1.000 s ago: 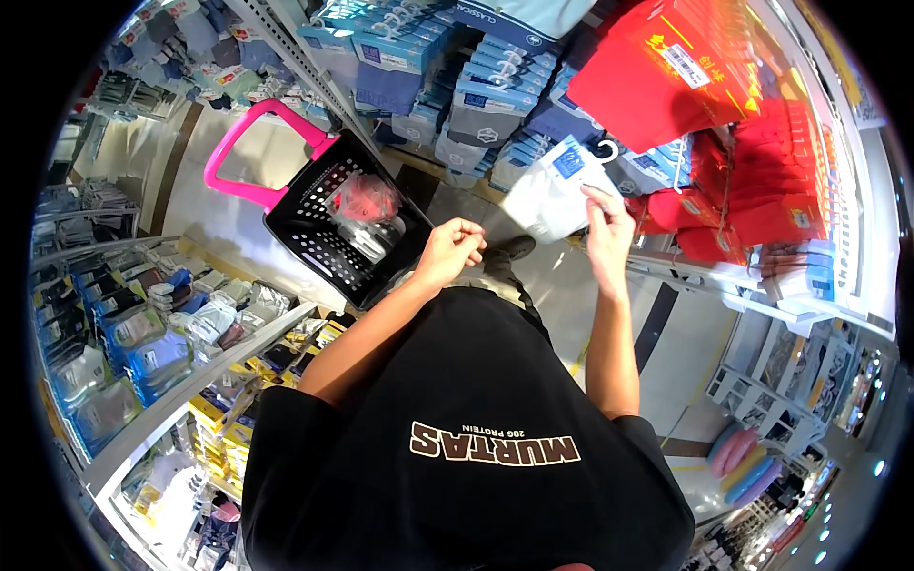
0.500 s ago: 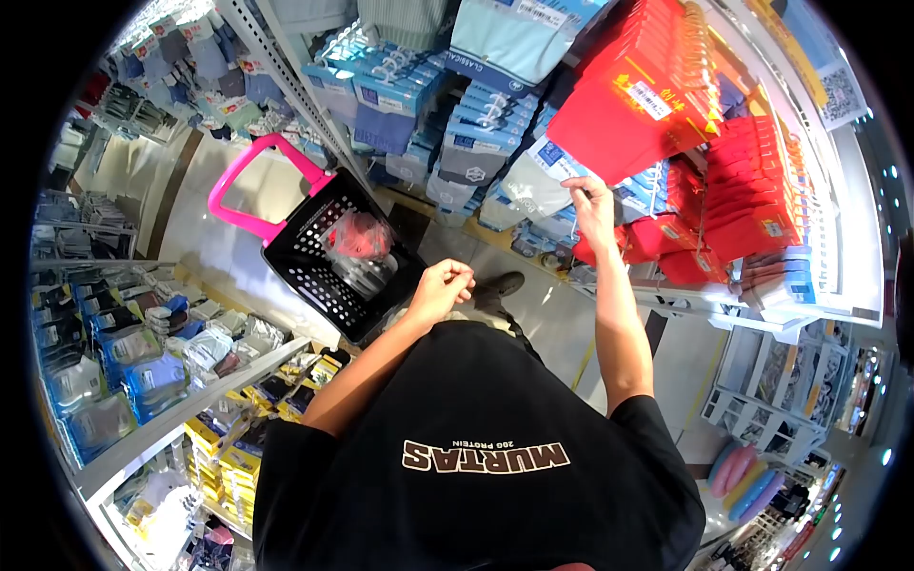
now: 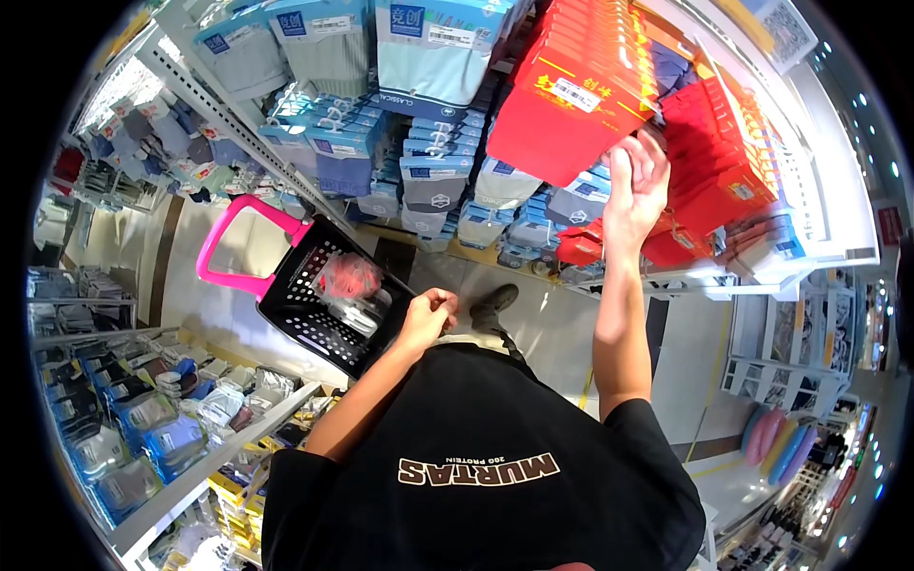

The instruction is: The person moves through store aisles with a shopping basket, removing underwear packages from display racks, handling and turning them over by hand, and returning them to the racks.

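My right hand is raised at the display, palm up, fingers stretched and apart. It is beside the lower right corner of a hanging red garment pack; whether the fingertips touch it I cannot tell. More red packs hang just right of the hand. Near my body, my left hand is loosely curled with nothing visible in it. To its left stands a black shopping basket with a pink handle. Inside the basket lies a clear-wrapped red item with something pale below it.
Blue-and-grey garment packs hang on hooks left of the red ones. A perforated metal post rises beside them. A shelf of packaged goods is at the left. Pastel rings are at the right.
My right hand has moved up from the lower edge of the front red pack to its right corner, and its fingers have spread. My view has shifted, while the left hand stays curled.
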The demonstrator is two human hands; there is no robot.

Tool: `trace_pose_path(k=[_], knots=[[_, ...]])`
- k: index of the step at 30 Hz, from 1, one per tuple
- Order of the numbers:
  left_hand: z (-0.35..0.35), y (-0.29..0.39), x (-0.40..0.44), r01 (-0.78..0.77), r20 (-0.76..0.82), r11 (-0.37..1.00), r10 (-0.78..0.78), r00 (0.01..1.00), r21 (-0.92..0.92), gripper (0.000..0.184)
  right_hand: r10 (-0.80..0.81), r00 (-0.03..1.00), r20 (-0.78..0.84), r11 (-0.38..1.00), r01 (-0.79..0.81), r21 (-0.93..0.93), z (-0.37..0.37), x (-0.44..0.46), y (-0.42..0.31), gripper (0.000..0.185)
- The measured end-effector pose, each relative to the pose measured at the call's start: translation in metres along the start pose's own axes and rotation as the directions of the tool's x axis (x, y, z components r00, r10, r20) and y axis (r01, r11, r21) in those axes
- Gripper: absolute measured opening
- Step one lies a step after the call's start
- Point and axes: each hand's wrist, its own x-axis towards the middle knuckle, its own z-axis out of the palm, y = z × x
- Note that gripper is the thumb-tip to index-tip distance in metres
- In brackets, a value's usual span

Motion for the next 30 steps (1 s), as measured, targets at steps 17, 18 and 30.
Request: trace_pose_path(k=[17, 18, 30], knots=[[0.004, 0.032, -0.010, -0.152, 0.114, 0.983, 0.164, 0.980, -0.105, 0.025, 0.036, 0.982, 0.183, 0.970, -0.078, 0.229, 0.031, -0.005, -0.062, 0.033], [0.008, 0.039, -0.012, -0.224, 0.114, 0.966, 0.239, 0.964, -0.133, 0.031, 0.069, 0.975, 0.210, 0.957, -0.124, 0.262, 0.030, -0.013, -0.064, 0.033], [0.025, 0.074, -0.033, -0.181, 0.056, 0.939, 0.206, 0.977, -0.291, 0.019, 0.539, 0.810, 0.233, 0.827, -0.561, 0.036, 0.006, -0.124, -0.007, 0.048]])
